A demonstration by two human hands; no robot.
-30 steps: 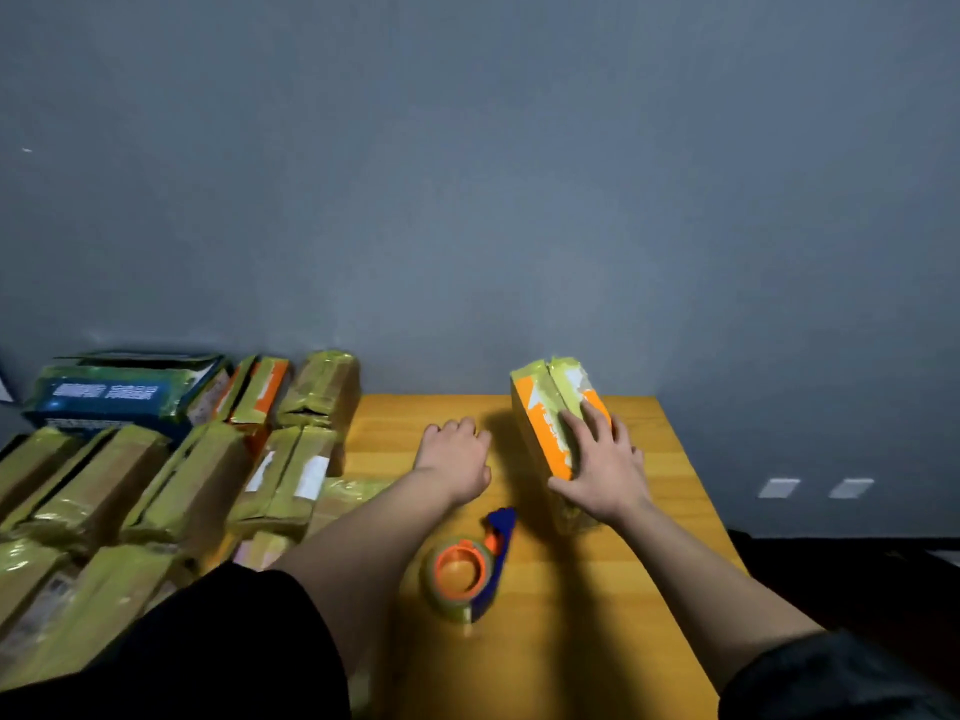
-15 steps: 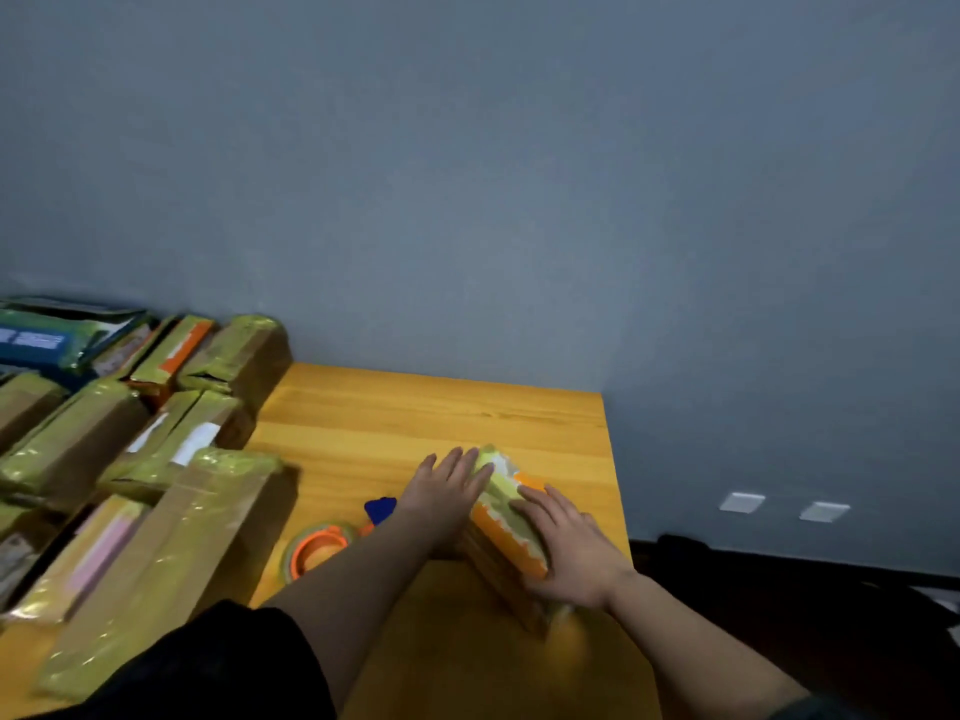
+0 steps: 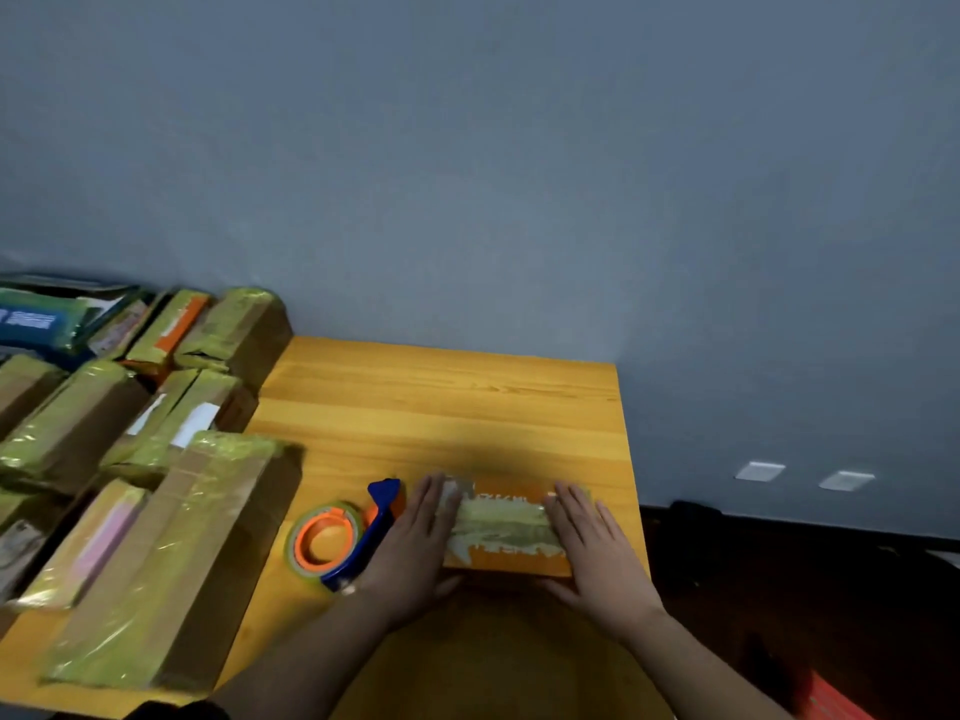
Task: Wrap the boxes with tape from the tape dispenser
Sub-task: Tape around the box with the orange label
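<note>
Worktop (image 3: 441, 407) | box (image 3: 506, 532) now laid flat, was on edge | left hand (image 3: 415, 548), right hand (image 3: 597, 553) flat, fingers straight, pressing its ends | dispenser (image 3: 337, 537) idle alongside; taping judged next

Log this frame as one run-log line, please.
orange box flat on table | left hand, right hand press its ends | tape dispenser idle beside left hand

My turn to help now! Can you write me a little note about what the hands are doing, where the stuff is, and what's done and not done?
Left hand: flat, fingers straight, resting on the left end of the orange box.
Right hand: flat on its right end.
The box lies on the wooden table, a band of tape already across its top.
Tape dispenser: on the table just left of the left hand, nobody holding it.
Done: many taped boxes piled at the left.
Left: probably more tape round the orange box, then put it with the pile.
</note>
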